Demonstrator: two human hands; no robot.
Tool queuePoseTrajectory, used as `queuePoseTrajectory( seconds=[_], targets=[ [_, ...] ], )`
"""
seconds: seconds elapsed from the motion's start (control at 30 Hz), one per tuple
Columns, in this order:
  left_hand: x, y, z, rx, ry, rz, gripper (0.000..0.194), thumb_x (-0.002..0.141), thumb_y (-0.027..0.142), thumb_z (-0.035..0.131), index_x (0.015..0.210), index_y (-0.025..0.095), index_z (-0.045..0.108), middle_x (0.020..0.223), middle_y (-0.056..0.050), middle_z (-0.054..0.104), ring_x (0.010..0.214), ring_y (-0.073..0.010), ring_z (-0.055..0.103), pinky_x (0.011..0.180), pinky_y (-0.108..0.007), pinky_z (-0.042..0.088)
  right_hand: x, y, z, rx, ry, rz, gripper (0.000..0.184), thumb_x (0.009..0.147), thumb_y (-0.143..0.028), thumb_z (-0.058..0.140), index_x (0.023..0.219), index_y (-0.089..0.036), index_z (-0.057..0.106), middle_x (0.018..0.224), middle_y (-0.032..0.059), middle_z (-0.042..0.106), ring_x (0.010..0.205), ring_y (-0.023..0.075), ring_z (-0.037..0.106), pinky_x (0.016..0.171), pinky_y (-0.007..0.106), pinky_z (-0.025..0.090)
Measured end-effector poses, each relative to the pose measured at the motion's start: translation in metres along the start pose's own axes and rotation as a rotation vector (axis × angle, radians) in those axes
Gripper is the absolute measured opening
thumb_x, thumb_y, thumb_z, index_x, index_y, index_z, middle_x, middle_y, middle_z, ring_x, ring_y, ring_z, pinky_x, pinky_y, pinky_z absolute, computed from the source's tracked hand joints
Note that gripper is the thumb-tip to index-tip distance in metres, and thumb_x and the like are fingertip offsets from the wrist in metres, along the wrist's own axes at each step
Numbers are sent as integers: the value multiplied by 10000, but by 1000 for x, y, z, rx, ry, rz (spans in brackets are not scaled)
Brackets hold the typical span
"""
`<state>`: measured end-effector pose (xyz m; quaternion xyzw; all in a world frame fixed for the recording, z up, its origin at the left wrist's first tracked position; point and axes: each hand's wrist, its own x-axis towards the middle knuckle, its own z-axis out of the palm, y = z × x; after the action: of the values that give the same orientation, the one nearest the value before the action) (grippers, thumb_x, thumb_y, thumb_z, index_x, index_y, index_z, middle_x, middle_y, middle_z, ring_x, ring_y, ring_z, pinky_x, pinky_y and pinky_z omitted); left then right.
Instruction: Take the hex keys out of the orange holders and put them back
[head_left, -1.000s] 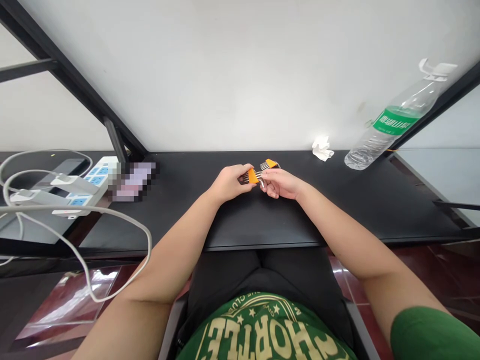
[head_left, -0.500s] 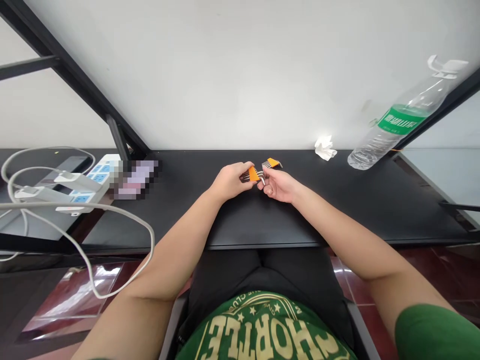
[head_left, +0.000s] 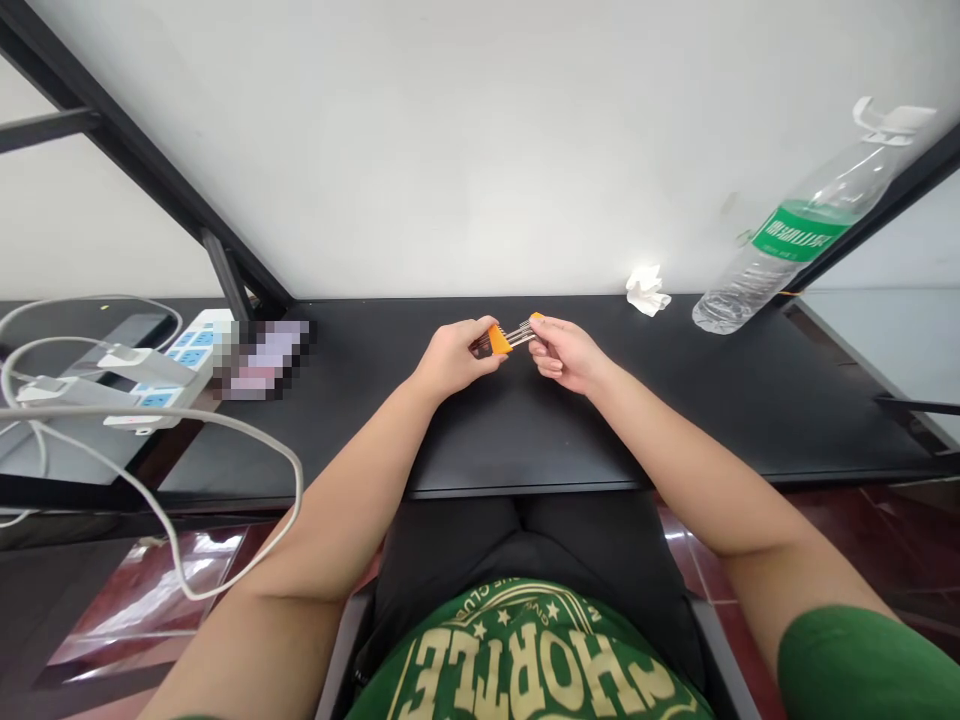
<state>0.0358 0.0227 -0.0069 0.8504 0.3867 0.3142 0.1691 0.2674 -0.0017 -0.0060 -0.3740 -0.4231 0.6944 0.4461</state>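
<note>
Pinched between the thumb and fingers of my left hand [head_left: 461, 358] is a hex key set with an orange holder [head_left: 499, 340]. My right hand [head_left: 568, 352] is closed at the right end of several thin silver hex keys [head_left: 519, 334], which span the gap between the two hands. A second orange holder [head_left: 536, 317] shows at the right fingertips, mostly covered by them. Both hands are just above the black desk [head_left: 517, 440], near its middle.
At the right back stands a large clear bottle [head_left: 787, 240] with a green label, beside a crumpled white tissue [head_left: 646, 290]. On the left are a white power strip [head_left: 199, 350], a blurred-out item [head_left: 266, 360] and a looping white cable [head_left: 289, 450].
My right hand has shifted slightly right and turned, its fingers now closed at the second orange holder. The bent key ends seen between the hands have given way to straight shafts.
</note>
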Motion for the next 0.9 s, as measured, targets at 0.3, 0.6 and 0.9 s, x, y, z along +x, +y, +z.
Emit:
queuePoseTrajectory(
  seconds=[0.3,0.6,0.9],
  targets=[
    [-2,0,-4,-81,-87,-37,290,810,366,788,1062,235,731,829,22,668,705,-141,560,707,-272,472,-6,-10,-21,-486,-182,-44,477,947,-637,772,835,-201,615,678,-8,593,496,107,565,447,232,488],
    [-2,-3,-9,-167,-143,-76,196,791,330,778,927,226,682,766,42,618,682,-128,535,672,-253,446,3,-5,-35,-230,-177,17,598,764,-674,919,807,-202,555,660,-33,611,393,76,480,336,216,379],
    [-1,-16,-17,29,-116,-187,179,789,360,764,841,233,650,769,26,676,701,-166,606,685,-292,435,4,-5,-27,-738,117,89,480,1013,-540,709,712,-208,536,624,8,578,430,104,472,415,263,376]
  ],
)
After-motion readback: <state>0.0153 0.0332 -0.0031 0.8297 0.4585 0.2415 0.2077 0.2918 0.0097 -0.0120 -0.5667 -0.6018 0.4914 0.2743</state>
